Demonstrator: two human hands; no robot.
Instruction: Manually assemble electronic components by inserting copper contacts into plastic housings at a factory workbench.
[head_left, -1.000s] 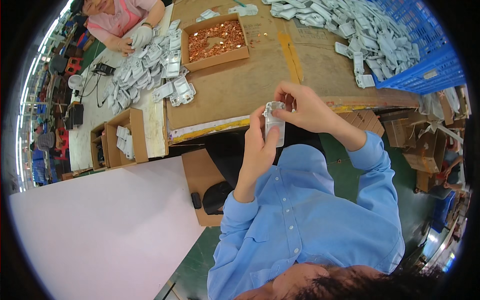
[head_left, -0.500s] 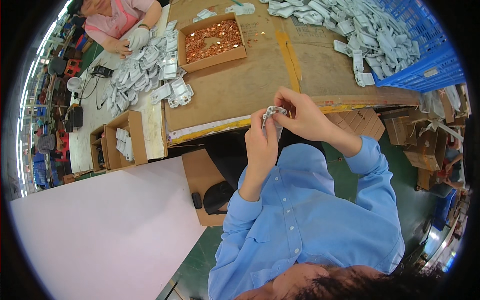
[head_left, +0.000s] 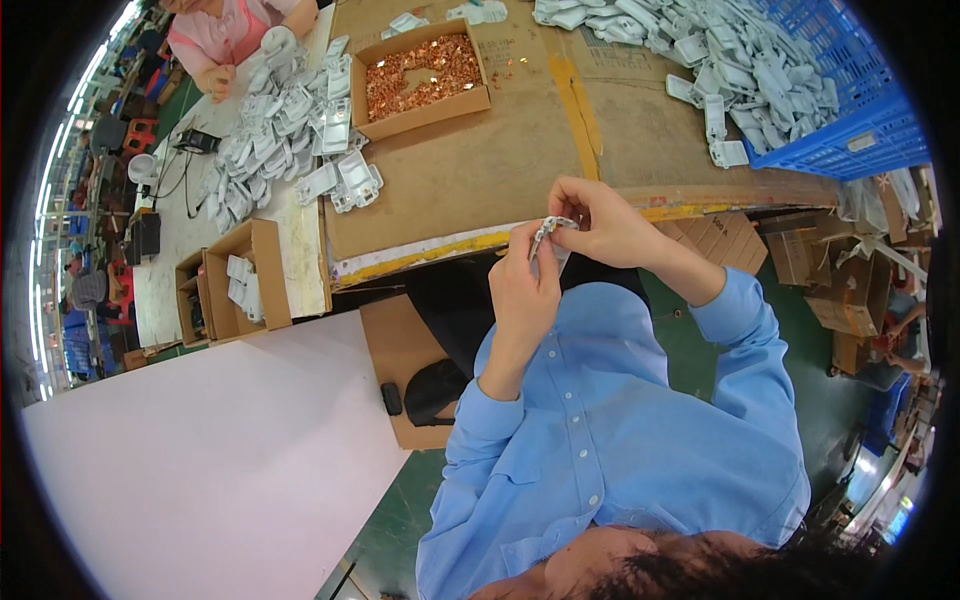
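Note:
Just off the table's front edge, my left hand [head_left: 525, 275] grips a small white plastic housing [head_left: 548, 236], its fingers and thumb closed round the sides. My right hand [head_left: 602, 222] pinches at the upper end of the same housing with thumb and fingertips. Whether a small part sits between those right fingertips is hidden. Beyond my hands, an open cardboard box [head_left: 490, 98] holds many small copper-coloured metal pieces [head_left: 440, 62]. White housings like the one I hold are heaped [head_left: 760, 75] at the far right, and another heap [head_left: 270, 135] lies at the left.
A blue plastic crate [head_left: 850, 130] stands at the table's right end. The cardboard-covered table [head_left: 450, 180] has yellow tape across it. At the left, a co-worker's gloved hand [head_left: 278, 40] is by the heap. A smaller carton [head_left: 268, 275] holds white parts. A white board [head_left: 220, 450] lies lower left.
The housing has turned in my fingers and shows more edge-on. My hands stay in nearly the same place. The co-worker's hands have moved slightly apart.

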